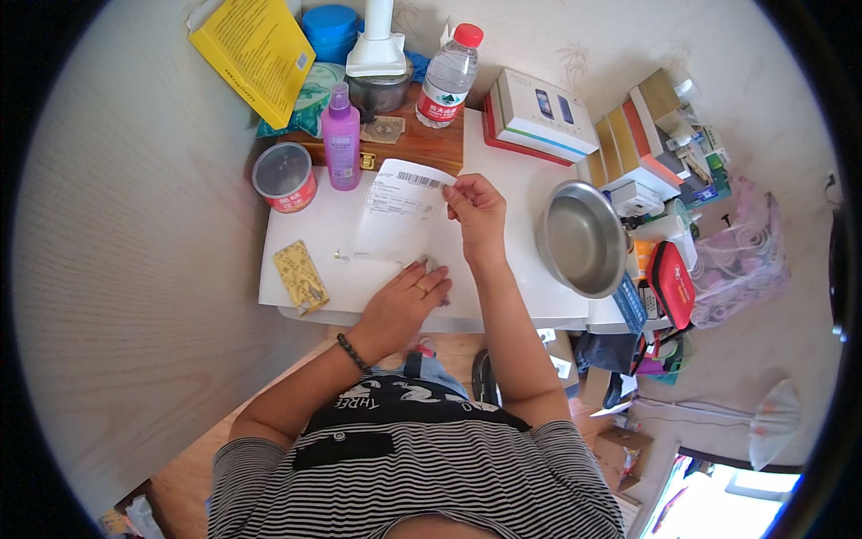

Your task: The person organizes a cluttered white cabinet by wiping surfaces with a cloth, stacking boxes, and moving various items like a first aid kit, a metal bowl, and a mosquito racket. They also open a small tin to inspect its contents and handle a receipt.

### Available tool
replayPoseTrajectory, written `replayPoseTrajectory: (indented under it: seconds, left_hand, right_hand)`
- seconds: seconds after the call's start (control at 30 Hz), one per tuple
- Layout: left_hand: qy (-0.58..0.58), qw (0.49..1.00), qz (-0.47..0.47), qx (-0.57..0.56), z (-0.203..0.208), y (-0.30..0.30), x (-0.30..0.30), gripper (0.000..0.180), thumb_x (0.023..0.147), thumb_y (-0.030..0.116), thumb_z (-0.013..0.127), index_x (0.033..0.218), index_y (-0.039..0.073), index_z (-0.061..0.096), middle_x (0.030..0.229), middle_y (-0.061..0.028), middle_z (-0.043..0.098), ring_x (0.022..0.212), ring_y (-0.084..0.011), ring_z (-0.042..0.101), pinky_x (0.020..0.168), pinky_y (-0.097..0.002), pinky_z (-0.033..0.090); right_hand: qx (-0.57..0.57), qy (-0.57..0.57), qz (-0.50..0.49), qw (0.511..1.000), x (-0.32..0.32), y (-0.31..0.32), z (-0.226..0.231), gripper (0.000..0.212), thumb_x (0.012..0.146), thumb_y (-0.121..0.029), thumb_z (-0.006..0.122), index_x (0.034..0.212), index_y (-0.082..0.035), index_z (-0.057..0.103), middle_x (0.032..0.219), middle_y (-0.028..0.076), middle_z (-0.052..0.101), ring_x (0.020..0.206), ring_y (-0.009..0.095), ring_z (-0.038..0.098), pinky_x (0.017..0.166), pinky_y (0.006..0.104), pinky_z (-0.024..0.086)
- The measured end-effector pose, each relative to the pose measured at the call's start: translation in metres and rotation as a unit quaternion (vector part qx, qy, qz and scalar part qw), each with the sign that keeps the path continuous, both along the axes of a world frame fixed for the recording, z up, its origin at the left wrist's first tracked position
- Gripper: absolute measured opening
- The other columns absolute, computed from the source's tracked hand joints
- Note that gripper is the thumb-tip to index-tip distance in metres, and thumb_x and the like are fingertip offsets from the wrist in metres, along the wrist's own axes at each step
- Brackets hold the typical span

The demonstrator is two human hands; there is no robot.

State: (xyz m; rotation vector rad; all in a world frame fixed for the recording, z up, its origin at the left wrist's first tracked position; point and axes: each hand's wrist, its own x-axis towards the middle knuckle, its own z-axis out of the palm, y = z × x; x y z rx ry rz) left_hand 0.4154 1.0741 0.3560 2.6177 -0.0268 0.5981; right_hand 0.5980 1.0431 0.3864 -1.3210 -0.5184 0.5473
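Note:
A printed paper sheet with a barcode along its top stands raised off the white tabletop, its top edge bowed. My right hand pinches its upper right corner between thumb and fingers. Close to the sheet's lower edge, my left hand is palm down near the front of the table, fingers bent together. A small greyish bit peeks out at its fingertips; what it is stays unclear. A ring and a dark beaded bracelet are on that hand and wrist. Left of the sheet lies a yellow patterned packet.
Behind the sheet are a purple spray bottle, a wooden box, a water bottle and a clear-lidded tub. A metal bowl stands right of my right hand, with a white phone box and stacked boxes beyond.

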Motion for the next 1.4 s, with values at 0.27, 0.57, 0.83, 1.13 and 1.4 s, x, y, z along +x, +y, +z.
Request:
replayPoseTrajectory:
  seconds: [0.27,0.57,0.83,1.13,1.4]
  left_hand:
    - [0.021,0.999,0.017,-0.018,0.003,-0.004,0.002,0.037,0.081,0.008,0.055,0.117,0.007,0.062,0.128,-0.0067,0.058,0.115,-0.0276,0.054,0.096,-0.0352,0.047]
    - [0.042,0.996,0.065,-0.034,0.004,-0.004,0.01,0.033,0.082,0.008,0.054,0.114,0.005,0.063,0.124,-0.0108,0.06,0.116,-0.0292,0.054,0.1,-0.0375,0.044]
    - [0.091,0.977,0.184,-0.065,0.006,0.026,0.03,0.032,0.093,0.017,0.051,0.12,0.004,0.06,0.127,-0.0198,0.056,0.122,-0.0408,0.048,0.108,-0.0443,0.035]
    - [0.08,0.97,0.225,0.032,-0.007,0.057,0.041,0.043,0.091,0.013,0.049,0.132,0.005,0.052,0.141,-0.0134,0.048,0.124,-0.0353,0.05,0.111,-0.0443,0.032]
    - [0.058,0.961,0.262,0.069,-0.01,0.07,0.034,0.036,0.092,0.018,0.054,0.126,0.006,0.057,0.139,-0.0123,0.05,0.121,-0.0334,0.051,0.109,-0.0444,0.033]
  right_hand:
    - [0.003,-0.005,-0.001,1.0,0.008,-0.008,0.021,0.008,0.085,0.003,0.066,0.087,-0.003,0.061,0.071,0.0,0.058,0.057,0.007,0.049,0.052,0.0208,0.038]
    - [0.011,0.006,-0.008,1.0,0.022,-0.018,0.027,0.007,0.084,0.003,0.066,0.086,-0.002,0.061,0.071,0.0,0.058,0.058,0.007,0.048,0.052,0.0213,0.038]
    - [0.025,0.005,-0.021,0.999,0.03,-0.03,0.034,0.007,0.084,0.001,0.067,0.085,-0.003,0.062,0.068,-0.001,0.057,0.056,0.007,0.048,0.05,0.0205,0.036]
    - [0.009,-0.005,-0.039,0.999,0.036,-0.039,0.037,0.006,0.083,-0.002,0.069,0.083,-0.002,0.063,0.068,-0.001,0.057,0.056,0.006,0.047,0.049,0.0205,0.037]
    - [-0.003,-0.007,-0.038,0.999,0.04,-0.048,0.036,0.007,0.083,-0.002,0.07,0.084,-0.001,0.063,0.068,-0.002,0.057,0.056,0.006,0.047,0.049,0.0206,0.036]
